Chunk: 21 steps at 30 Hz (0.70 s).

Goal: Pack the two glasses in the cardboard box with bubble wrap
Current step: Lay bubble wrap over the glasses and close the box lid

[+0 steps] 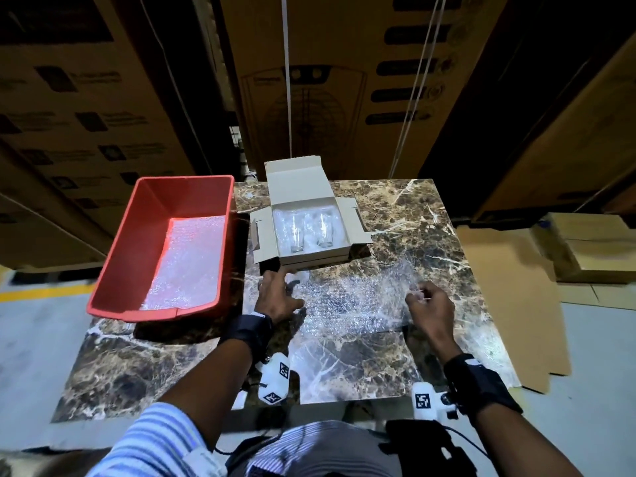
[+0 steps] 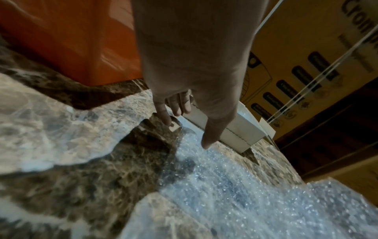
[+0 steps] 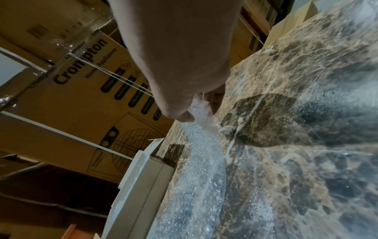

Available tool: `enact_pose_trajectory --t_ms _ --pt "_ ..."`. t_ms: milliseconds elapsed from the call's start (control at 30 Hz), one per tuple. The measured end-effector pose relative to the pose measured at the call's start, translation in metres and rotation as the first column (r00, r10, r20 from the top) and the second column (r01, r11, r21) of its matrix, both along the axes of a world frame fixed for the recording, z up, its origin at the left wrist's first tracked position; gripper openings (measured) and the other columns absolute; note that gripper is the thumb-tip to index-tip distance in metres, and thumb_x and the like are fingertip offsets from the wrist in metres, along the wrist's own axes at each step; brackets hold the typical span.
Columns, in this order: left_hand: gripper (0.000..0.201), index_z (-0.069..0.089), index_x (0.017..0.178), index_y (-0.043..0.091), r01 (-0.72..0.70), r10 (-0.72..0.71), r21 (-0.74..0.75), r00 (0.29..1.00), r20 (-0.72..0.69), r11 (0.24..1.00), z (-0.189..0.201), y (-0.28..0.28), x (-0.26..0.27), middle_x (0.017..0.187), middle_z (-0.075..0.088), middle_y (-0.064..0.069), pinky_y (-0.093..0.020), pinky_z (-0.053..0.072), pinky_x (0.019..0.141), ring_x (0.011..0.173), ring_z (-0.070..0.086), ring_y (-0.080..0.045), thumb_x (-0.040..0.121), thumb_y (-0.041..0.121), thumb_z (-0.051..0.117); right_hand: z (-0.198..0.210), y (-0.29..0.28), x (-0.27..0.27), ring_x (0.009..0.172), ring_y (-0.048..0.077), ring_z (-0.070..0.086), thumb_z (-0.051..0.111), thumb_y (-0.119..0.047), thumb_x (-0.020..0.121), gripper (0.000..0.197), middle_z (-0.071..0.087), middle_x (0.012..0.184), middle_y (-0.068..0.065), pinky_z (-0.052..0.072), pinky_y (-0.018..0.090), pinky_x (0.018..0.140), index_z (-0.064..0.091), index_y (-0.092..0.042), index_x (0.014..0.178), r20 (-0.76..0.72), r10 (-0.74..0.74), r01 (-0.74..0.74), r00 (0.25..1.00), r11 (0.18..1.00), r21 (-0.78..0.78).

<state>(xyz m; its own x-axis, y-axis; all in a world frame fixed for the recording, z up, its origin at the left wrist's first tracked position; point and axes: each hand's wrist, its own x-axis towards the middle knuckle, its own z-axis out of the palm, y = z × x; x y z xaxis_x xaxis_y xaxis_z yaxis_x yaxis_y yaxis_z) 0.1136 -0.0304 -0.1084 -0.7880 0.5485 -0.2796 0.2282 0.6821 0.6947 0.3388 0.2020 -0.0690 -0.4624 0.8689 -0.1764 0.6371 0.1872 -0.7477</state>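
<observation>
An open white cardboard box (image 1: 344, 251) stands at the back of the marble table, lid up, with two clear glasses (image 1: 296, 232) lying side by side on bubble wrap inside. A loose sheet of bubble wrap (image 1: 347, 301) lies spread on the table in front of the box (image 2: 241, 134). My left hand (image 1: 275, 297) rests with straight fingers at the sheet's left edge (image 2: 225, 186), fingertips near the box's front corner. My right hand (image 1: 426, 301) pinches the sheet's right edge, and the right wrist view shows the bubble wrap (image 3: 202, 145) gathered between thumb and fingers (image 3: 184, 116).
A red plastic tub (image 1: 113, 270) with more bubble wrap (image 1: 189, 266) in it stands on the table's left side. Big printed cartons (image 1: 344, 80) rise close behind the table. Flattened cardboard (image 1: 509, 304) lies on the floor at the right.
</observation>
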Motion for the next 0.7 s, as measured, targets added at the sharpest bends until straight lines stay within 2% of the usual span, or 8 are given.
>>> enact_pose_trajectory --t_ms 100,200,267,367,433,500,567,700 --pt "0.061 0.064 0.12 0.031 0.111 -0.118 -0.157 0.992 -0.039 0.981 -0.004 -0.008 -0.001 0.118 0.041 -0.004 -0.038 0.042 0.102 0.119 0.045 -0.032 0.066 0.027 0.091 0.005 -0.006 -0.002 0.058 0.008 0.056 0.067 -0.013 0.096 0.028 0.07 0.096 0.006 0.033 0.013 0.038 0.067 -0.01 0.124 -0.001 -0.02 0.02 1.0 1.0 0.022" --pt "0.068 0.062 0.126 0.038 0.186 -0.213 -0.284 0.975 -0.066 0.94 -0.007 -0.014 -0.003 0.121 0.038 -0.002 -0.041 0.042 0.103 0.12 0.04 -0.032 0.064 0.04 0.09 0.01 -0.014 -0.006 0.061 0.007 0.06 0.067 -0.016 0.097 0.027 0.07 0.095 0.004 0.038 0.018 0.042 0.065 -0.011 0.123 -0.018 0.037 -0.036 0.999 0.997 0.073" --pt "0.075 0.06 0.131 0.038 0.22 -0.258 -0.317 0.963 -0.081 0.922 -0.01 -0.018 -0.004 0.126 0.038 -0.004 -0.042 0.044 0.102 0.122 0.038 -0.033 0.064 0.045 0.091 0.011 -0.024 -0.011 0.06 0.008 0.061 0.065 -0.014 0.098 0.027 0.068 0.093 0.001 0.04 0.015 0.039 0.064 -0.011 0.124 -0.044 0.063 -0.06 0.997 0.995 0.075" --pt "0.077 0.059 0.134 0.039 0.254 -0.302 -0.325 0.948 -0.106 0.911 -0.011 -0.021 -0.005 0.129 0.037 -0.006 -0.043 0.045 0.101 0.123 0.038 -0.033 0.064 0.05 0.09 0.007 -0.041 -0.021 0.053 0.021 0.061 0.064 -0.014 0.098 0.022 0.065 0.087 -0.006 0.051 0.027 0.039 0.064 -0.014 0.12 -0.067 0.114 -0.111 0.991 0.993 0.047" --pt "0.077 0.058 0.135 0.039 0.262 -0.311 -0.307 0.942 -0.124 0.915 -0.013 -0.024 -0.004 0.13 0.037 -0.005 -0.043 0.045 0.1 0.123 0.038 -0.033 0.066 0.051 0.089 0.003 -0.053 -0.029 0.056 0.016 0.061 0.065 -0.015 0.097 0.017 0.066 0.09 -0.009 0.051 0.025 0.041 0.065 -0.02 0.113 -0.072 0.154 -0.154 0.985 0.988 0.015" --pt "0.077 0.057 0.137 0.037 0.267 -0.312 -0.275 0.941 -0.134 0.924 -0.016 -0.028 -0.003 0.133 0.036 -0.005 -0.042 0.045 0.099 0.123 0.039 -0.032 0.068 0.051 0.088 -0.002 -0.068 -0.04 0.073 0.01 0.068 0.067 -0.015 0.096 0.015 0.069 0.103 -0.006 0.057 0.021 0.053 0.066 -0.025 0.107 -0.104 0.2 -0.203 0.974 0.979 -0.014" --pt "0.08 0.055 0.14 0.035 0.276 -0.316 -0.247 0.939 -0.138 0.929 -0.019 -0.032 -0.003 0.136 0.035 -0.005 -0.041 0.044 0.1 0.123 0.04 -0.032 0.069 0.053 0.087 -0.004 -0.085 -0.05 0.081 0.011 0.07 0.067 -0.014 0.096 0.014 0.068 0.109 -0.007 0.063 0.031 0.063 0.067 -0.025 0.104 -0.129 0.228 -0.237 0.965 0.97 -0.061" --pt "0.091 0.053 0.145 0.033 0.296 -0.322 -0.203 0.941 -0.107 0.933 -0.021 -0.038 -0.006 0.139 0.035 -0.007 -0.042 0.042 0.106 0.126 0.038 -0.033 0.065 0.062 0.085 -0.017 -0.112 -0.072 0.074 0.013 0.07 0.066 -0.019 0.095 0.011 0.071 0.094 -0.005 0.063 0.04 0.063 0.066 -0.029 0.097 -0.124 0.3 -0.308 0.946 0.95 -0.051"
